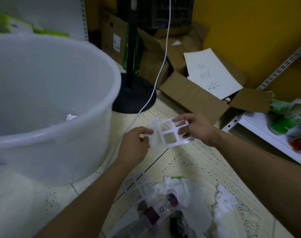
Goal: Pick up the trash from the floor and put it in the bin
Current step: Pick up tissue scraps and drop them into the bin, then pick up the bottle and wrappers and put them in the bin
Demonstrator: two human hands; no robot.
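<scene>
We see right hand (pixel 197 129) gripping white plastic grid (pixel 175 131), fingers through openings; left hand (pixel 134 145) pinches what looks like crumpled tissue (pixel 152 140) touching grid's left edge. Bin (pixel 60 152) left of left hand; trash pile (pixel 178 188) on floor below both hands

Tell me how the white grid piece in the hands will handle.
The white grid piece is probably stiff: it holds flat while the right hand pinches one end. Likely light, being thin with open cells. Those cells may snag on fingers.
</scene>
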